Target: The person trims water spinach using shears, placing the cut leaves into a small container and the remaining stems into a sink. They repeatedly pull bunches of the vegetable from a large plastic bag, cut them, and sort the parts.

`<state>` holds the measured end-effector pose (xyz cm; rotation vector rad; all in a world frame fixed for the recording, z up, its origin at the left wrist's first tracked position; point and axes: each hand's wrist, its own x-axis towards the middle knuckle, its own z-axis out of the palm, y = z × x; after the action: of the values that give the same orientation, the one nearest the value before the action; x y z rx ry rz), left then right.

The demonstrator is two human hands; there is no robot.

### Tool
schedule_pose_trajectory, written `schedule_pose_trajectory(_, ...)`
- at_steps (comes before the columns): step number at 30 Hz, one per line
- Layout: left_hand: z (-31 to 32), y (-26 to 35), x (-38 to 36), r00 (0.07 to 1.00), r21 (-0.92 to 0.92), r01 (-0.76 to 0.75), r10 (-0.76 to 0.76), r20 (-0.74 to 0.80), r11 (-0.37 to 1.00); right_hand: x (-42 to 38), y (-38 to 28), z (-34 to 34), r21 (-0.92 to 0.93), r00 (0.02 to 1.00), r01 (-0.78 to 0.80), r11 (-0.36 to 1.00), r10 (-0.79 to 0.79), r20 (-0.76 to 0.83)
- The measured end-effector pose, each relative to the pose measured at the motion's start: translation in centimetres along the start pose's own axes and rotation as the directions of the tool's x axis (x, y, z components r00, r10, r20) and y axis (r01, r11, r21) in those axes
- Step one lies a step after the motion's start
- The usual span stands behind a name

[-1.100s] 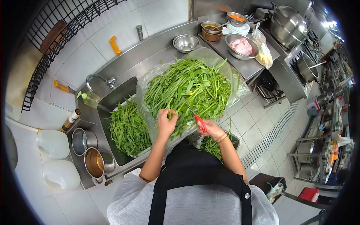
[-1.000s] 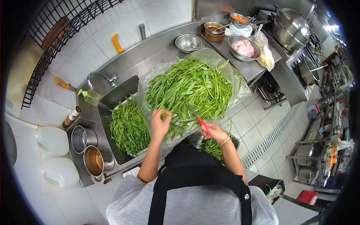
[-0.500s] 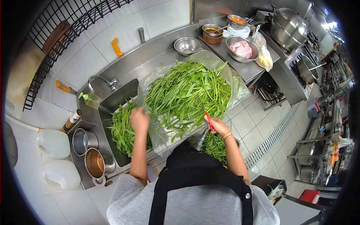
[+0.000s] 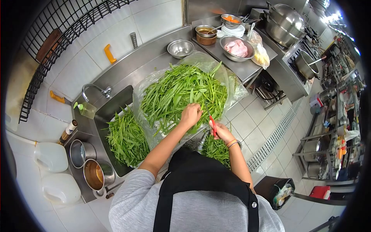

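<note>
A big heap of water spinach [image 4: 177, 91] with long narrow leaves lies on an opened clear plastic bag [image 4: 138, 101]. My left hand [image 4: 192, 115] is at the heap's near side, its fingers curled on some of the stems. Just right of it, my right hand [image 4: 222, 132] grips a red-handled knife [image 4: 212, 123], whose thin dark blade points up across the greens. More cut greens [image 4: 126, 137] are piled in the sink at the left. Below my right hand, another lot of greens [image 4: 215, 149] sits low down, partly hidden by my arm and apron.
A faucet [image 4: 101, 91] arches over the sink [image 4: 101, 123]. Metal pots [image 4: 110, 174] stand at its left. A nested steel bowl [image 4: 181, 49] sits behind the bag. On the right counter are a bowl of raw meat [image 4: 228, 55] and plastic bags. A bin [image 4: 270, 189] stands at lower right.
My left hand has moved right, from the greens in the sink to the heap beside the knife. My right hand still holds the knife. The whole view has shifted slightly.
</note>
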<state>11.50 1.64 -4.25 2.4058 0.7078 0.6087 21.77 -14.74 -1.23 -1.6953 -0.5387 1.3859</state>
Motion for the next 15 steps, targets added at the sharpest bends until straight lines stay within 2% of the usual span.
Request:
schedule_pose_trajectory(1, 0.4, -0.5, -0.2, 0.998, -0.024, -0.020, 0.019, -0.059, 1.000, -0.2, -0.4, 0.2, -0.008, 0.999, 0.024, 1.000, -0.024, -0.023)
schedule_pose_trajectory(2, 0.4, -0.9, -0.3, 0.998, -0.024, -0.024, 0.023, -0.055, 0.999, -0.1, -0.4, 0.3, -0.004, 0.999, 0.024, 1.000, -0.025, -0.027)
schedule_pose_trajectory(4, 0.1, -1.5, -0.4, 0.968, -0.333, 0.118, -0.184, -0.174, 0.936, 0.0, -0.5, 0.2, -0.002, 0.998, 0.058, 0.998, -0.058, -0.028)
schedule_pose_trajectory(5, -0.1, -1.7, -0.6, 0.948, -0.375, 0.135, -0.229, -0.221, 0.917, 0.0, -0.6, 0.1, 0.000, 0.998, 0.059, 0.998, -0.059, -0.028)
schedule_pose_trajectory(7, -1.4, -1.6, -0.9, 0.942, -0.413, 0.200, -0.290, -0.168, 0.889, -0.2, -0.6, -0.2, 0.033, 0.994, 0.045, 0.998, -0.048, 0.102)
schedule_pose_trajectory(9, -2.5, -1.1, -1.2, 0.928, -0.481, 0.277, -0.362, -0.091, 0.832, 0.1, -0.7, -0.2, 0.042, 0.987, 0.028, 0.999, -0.035, 0.156)
schedule_pose_trajectory(11, -3.0, -1.1, -1.7, 0.926, -0.499, 0.287, -0.371, -0.076, 0.818, 0.4, -0.9, 0.1, 0.050, 0.977, 0.012, 0.999, -0.022, 0.210)
schedule_pose_trajectory(13, -3.0, -1.3, -2.3, 0.924, -0.515, 0.295, -0.378, -0.061, 0.805, 1.2, -1.0, 0.8, 0.067, 0.993, 0.008, 0.998, -0.016, 0.119)
schedule_pose_trajectory(15, -2.6, -1.3, -3.0, 0.961, -0.500, 0.178, -0.260, -0.098, 0.848, 2.1, -1.0, 1.2, 0.072, 0.992, 0.028, 0.997, -0.036, 0.124)
